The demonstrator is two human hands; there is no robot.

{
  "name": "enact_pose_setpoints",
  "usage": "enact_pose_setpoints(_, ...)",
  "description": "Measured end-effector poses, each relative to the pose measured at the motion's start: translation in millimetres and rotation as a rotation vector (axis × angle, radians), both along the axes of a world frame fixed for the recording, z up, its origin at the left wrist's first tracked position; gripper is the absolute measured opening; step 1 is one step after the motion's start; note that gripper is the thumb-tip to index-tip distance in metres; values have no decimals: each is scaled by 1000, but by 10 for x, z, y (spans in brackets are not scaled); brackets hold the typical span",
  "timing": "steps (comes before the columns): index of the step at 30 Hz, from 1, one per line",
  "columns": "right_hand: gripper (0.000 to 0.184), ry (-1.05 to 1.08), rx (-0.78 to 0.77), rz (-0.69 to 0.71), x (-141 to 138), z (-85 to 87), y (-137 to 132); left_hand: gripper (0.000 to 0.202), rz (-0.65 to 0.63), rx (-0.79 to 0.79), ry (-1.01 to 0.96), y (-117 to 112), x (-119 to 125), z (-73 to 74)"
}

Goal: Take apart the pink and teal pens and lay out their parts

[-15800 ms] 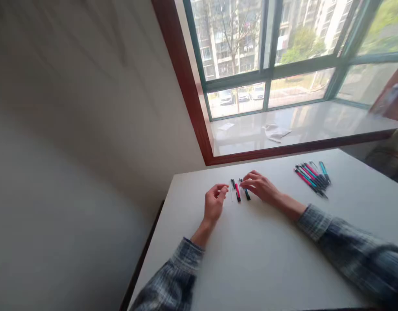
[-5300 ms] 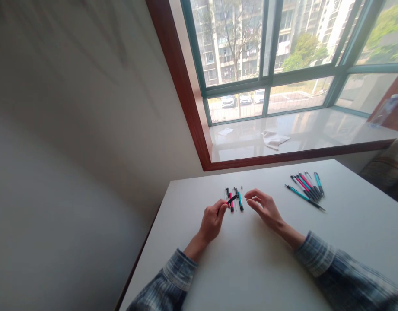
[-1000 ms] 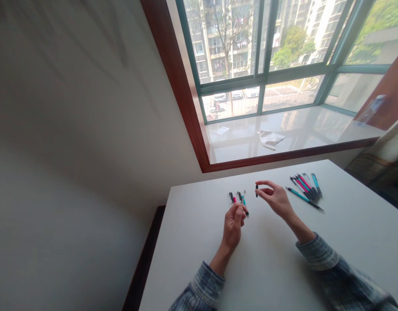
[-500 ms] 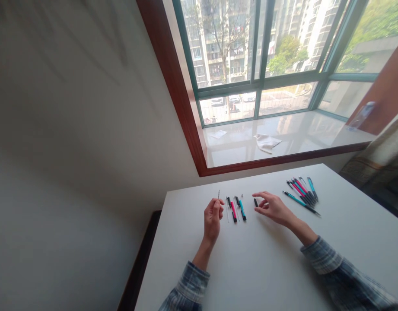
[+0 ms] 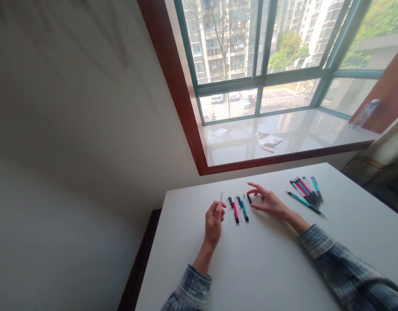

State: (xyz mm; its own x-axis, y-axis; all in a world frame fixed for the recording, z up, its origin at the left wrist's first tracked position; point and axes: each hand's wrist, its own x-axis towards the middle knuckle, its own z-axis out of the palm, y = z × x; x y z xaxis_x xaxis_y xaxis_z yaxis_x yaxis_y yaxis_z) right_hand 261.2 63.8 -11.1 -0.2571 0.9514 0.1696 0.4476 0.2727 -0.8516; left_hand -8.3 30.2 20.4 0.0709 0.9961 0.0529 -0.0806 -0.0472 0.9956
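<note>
My left hand (image 5: 214, 220) is closed in a pinch on a thin grey rod (image 5: 221, 196), which points up; its lower end is hidden by the fingers. My right hand (image 5: 266, 202) holds a short black pen piece (image 5: 249, 198) between thumb and a fingertip, low over the table, with the index finger stretched out. Between the hands lie parts of pens in a row: a pink barrel piece (image 5: 235, 212), a blue barrel piece (image 5: 244, 211), black grips (image 5: 230, 201) and thin pale refills (image 5: 229, 214). A tiny piece (image 5: 244, 195) sits just left of the black one.
Several pink and blue pens (image 5: 304, 190) lie in a bunch at the right of the white table (image 5: 260, 268), with one blue pen (image 5: 304, 203) nearer me. Behind are a windowsill with a white cloth (image 5: 269, 141) and a clear bottle (image 5: 364, 114).
My right hand has moved left with the black piece, bringing it closer to the row of parts. My left hand stays beside the row with the rod. The view has shifted slightly.
</note>
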Motion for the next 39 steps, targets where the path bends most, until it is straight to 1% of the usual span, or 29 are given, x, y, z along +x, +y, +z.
enact_pose_setpoints(5,89,-13,6,-15,-58,-41,-6,40,-16,-6,2,9,25,-32)
enact_pose_setpoints(18,89,-66,13,-16,-55,-7,3,40,-29,-22,9,36,51,-90)
enact_pose_setpoints(26,85,-82,35,-6,-37,-38,11,39,-34,-12,3,28,50,-84)
enact_pose_setpoints(39,77,-104,35,2,-35,-26,0,40,-36,-7,6,8,59,-64)
